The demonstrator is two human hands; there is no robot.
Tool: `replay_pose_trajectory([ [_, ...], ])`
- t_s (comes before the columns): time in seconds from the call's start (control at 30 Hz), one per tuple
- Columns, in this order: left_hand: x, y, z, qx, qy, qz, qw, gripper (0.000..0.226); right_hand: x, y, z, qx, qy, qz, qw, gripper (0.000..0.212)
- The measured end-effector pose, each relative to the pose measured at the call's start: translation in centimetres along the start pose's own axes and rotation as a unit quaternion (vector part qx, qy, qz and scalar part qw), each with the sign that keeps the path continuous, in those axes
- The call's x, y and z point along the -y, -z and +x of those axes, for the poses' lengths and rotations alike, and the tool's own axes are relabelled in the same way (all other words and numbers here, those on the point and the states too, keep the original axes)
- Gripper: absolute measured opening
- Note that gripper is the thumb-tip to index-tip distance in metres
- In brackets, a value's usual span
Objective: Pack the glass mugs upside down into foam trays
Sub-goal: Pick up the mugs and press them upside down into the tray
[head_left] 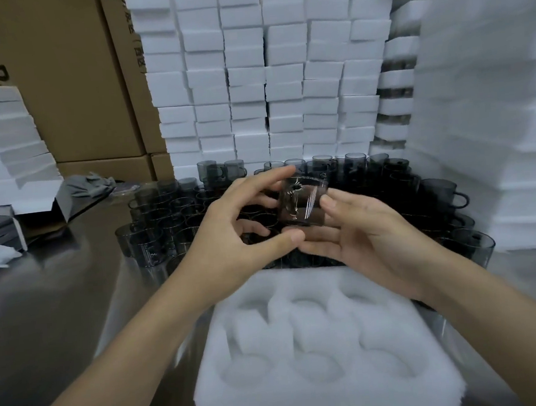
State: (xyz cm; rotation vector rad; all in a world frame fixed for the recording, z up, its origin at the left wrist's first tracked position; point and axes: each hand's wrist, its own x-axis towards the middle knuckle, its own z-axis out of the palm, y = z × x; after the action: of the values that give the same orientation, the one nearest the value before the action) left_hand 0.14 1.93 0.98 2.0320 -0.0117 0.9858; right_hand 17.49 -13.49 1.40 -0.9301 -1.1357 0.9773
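Both hands hold one dark glass mug (301, 200) in the air at the centre. The left hand (239, 223) spans it, forefinger over the top and thumb beneath. The right hand (367, 230) cups it from below, thumb on its side. The foam tray (230, 405) lies at 6 o'clock on the steel table (62, 312), pockets up. Other mugs (154, 229) crowd the table at the tray's 12 o'clock, below the hands. White boxes (245, 77) are stacked behind them, and cartons (71, 89) stand at 10 o'clock.

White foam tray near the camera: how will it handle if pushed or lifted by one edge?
The foam tray looks soft and fuzzy: probably light, may sag. On the shiny metal table it likely slides easily, with all pockets empty.
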Motion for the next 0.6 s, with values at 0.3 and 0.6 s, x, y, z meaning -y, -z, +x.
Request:
replay_pose_trajectory([
  [0.3,0.3,-0.5,-0.4,-0.063,-0.142,0.246,0.957,0.061,-0.9,-1.1,0.0,-0.087,0.028,-0.125,0.988,0.052],
  [0.6,0.3,-0.9,-0.4,-0.098,-0.126,0.223,0.962,0.066,-0.4,-1.0,0.0,-0.075,0.041,-0.027,0.996,0.054],
])
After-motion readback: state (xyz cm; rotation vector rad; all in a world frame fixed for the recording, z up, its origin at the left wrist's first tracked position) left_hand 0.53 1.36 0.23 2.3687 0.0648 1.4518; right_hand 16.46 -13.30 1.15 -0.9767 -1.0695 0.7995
